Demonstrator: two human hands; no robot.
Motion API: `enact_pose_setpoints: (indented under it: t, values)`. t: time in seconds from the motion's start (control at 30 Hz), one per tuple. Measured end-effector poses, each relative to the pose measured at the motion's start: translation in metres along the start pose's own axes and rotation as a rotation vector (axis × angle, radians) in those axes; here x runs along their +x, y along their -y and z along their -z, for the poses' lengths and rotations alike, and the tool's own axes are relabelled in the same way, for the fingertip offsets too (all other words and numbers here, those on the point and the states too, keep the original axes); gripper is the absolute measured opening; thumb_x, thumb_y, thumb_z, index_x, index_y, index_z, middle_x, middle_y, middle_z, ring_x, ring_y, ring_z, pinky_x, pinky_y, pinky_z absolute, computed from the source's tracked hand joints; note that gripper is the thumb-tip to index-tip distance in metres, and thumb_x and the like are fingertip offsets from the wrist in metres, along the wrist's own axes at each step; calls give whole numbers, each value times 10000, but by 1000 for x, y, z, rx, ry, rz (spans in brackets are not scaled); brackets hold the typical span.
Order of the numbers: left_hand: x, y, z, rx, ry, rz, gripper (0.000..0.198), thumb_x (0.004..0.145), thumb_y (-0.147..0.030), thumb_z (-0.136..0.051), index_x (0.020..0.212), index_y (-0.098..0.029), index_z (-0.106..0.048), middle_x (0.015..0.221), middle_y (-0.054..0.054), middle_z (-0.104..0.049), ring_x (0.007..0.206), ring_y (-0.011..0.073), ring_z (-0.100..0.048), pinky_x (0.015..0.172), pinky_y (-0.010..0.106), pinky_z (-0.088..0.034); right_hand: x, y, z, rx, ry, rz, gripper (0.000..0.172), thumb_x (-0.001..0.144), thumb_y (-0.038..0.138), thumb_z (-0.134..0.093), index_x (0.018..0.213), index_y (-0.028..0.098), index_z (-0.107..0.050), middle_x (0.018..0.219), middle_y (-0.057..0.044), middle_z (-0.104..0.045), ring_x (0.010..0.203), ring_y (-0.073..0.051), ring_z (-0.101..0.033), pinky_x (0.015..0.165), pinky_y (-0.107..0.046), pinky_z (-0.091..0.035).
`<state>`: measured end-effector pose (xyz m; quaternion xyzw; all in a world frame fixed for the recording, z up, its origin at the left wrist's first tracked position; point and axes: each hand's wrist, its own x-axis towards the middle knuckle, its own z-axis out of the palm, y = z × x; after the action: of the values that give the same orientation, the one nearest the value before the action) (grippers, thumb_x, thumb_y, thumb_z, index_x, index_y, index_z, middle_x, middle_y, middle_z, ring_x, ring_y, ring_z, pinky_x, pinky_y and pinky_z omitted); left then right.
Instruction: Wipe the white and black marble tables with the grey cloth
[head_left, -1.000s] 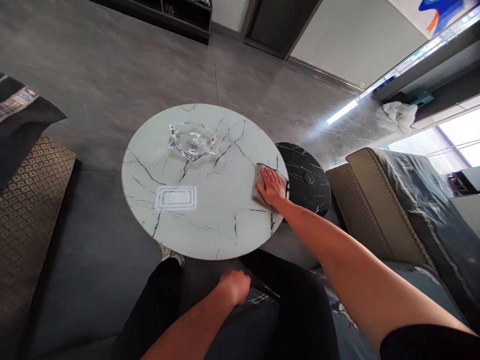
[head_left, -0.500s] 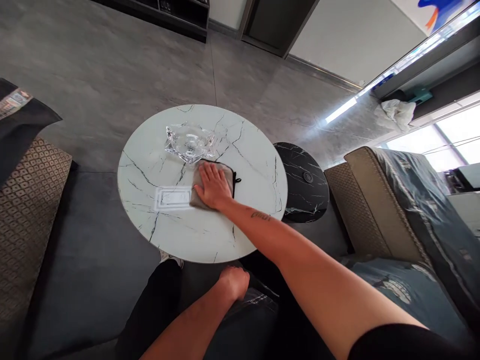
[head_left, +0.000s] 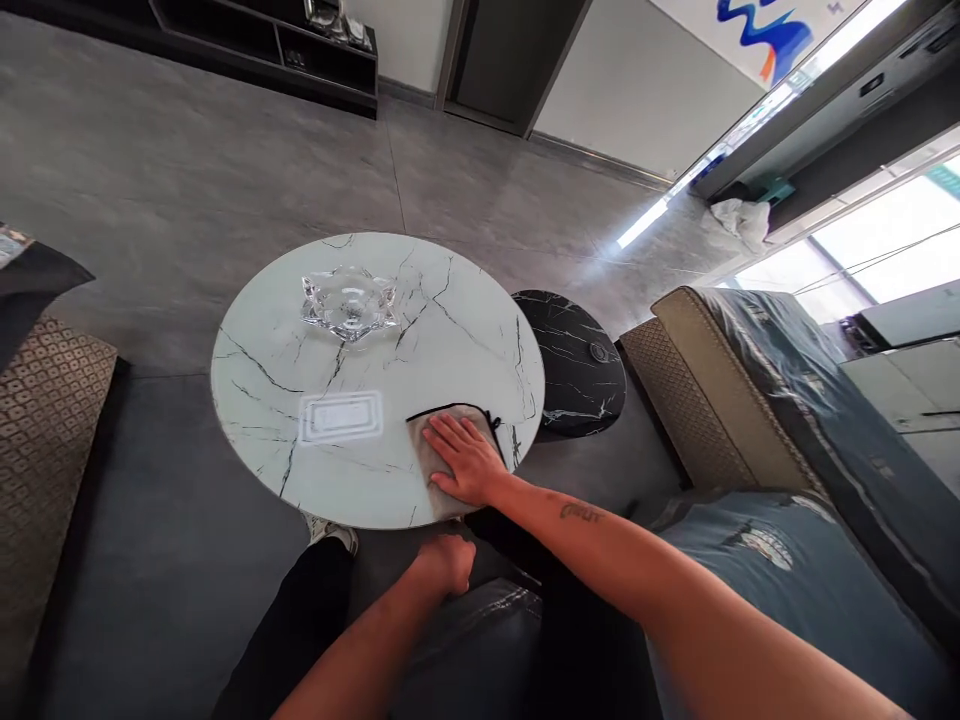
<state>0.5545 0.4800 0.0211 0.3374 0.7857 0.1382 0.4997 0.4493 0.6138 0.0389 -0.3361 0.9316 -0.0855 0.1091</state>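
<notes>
My right hand point(head_left: 466, 458) lies flat, fingers spread, on a grey-beige cloth with black edging point(head_left: 427, 470). The cloth rests on the near right part of the round white marbled table point(head_left: 465, 350), close to its rim. Below the table's front edge is my left hand point(head_left: 448, 563), its fingers curled in and nothing visible in it. A clear star-shaped glass dish point(head_left: 351, 302) stands toward the back left of the tabletop. A bright rectangular reflection shows left of the cloth.
A lower black round table point(head_left: 581, 365) adjoins on the right. Beyond it is a plastic-covered sofa point(head_left: 735, 400). Another patterned seat point(head_left: 52, 430) stands at the left. A dark cabinet point(head_left: 330, 75) is at the back.
My right hand and the cloth have moved from the table's middle, near the glass dish, toward the near right rim. The view has shifted slightly; my left hand stays curled below the table edge.
</notes>
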Motion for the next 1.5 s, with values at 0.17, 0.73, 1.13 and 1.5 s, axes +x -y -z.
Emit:
enact_pose_setpoints:
  t: [0.17, 0.73, 1.13, 1.5]
  values:
    - [-11, -3, 0, -17, -29, -13, 461, 886, -279, -746, 1333, -168, -737, 1386, 210, -761, 1242, 378, -756, 1037, 483, -627, -16, -68, 14, -69, -18, -125, 865, 1058, 550, -554, 1792, 164, -310, 1843, -111, -167, 1726, -331, -144, 1414, -588, -171]
    - [-18, -9, 5, -71, -79, -41, 456, 860, -237, -772, 1306, -141, -760, 1336, 232, -774, 1228, 374, -758, 1041, 483, -631, 184, -58, 25, -3, -133, -507, 863, 1113, 563, -332, 1801, 64, -183, 1853, -162, -60, 1729, -392, -31, 1407, -661, -91]
    - [-11, -5, 12, -3, -2, 4, 511, 820, -232, -787, 1328, -179, -759, 1342, 211, -786, 1227, 387, -765, 1009, 472, -649, 35, 57, -7, -21, 16, 124, 935, 1074, 600, -584, 1803, 125, -241, 1853, -116, -70, 1739, -325, -32, 1425, -596, -117]
    - [-32, -5, 3, -47, -58, -3, 407, 881, -193, -747, 1283, -142, -783, 1321, 222, -795, 1229, 379, -767, 1032, 481, -645, -6, -92, 20, -144, 45, -42, 876, 1039, 567, -473, 1778, 117, -335, 1831, -132, -209, 1722, -339, -164, 1411, -594, -181]
